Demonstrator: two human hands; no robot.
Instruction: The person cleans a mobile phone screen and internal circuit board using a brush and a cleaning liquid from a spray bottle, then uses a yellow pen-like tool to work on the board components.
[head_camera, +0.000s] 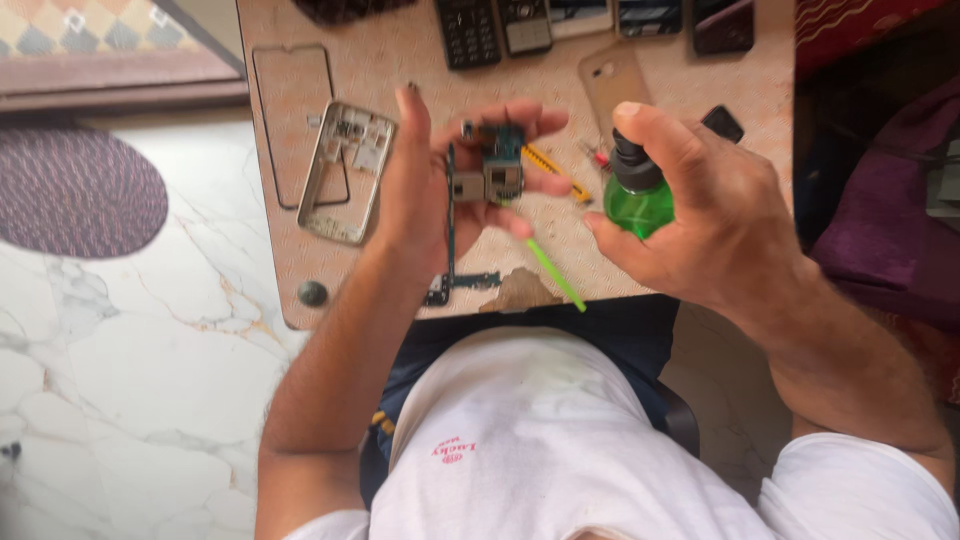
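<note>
Head view
Left hand (430, 190): grips a green circuit board (492, 170), raised over the surface (420, 70) near its front edge.
Right hand (700, 215): closed round a green spray bottle (637, 200), forefinger on its black cap.
Left edge: metal phone frame (348, 172).
Far edge: row of phones (520, 25).

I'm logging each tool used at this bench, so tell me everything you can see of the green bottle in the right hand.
The green bottle is small and round-bodied, of see-through green plastic by its look, with a black spray top. It is upright above the table's near edge, beside the circuit board held in the left hand. The right hand grips it, with the forefinger on the spray top and the thumb under the body. Whether any liquid is inside cannot be told.
</note>
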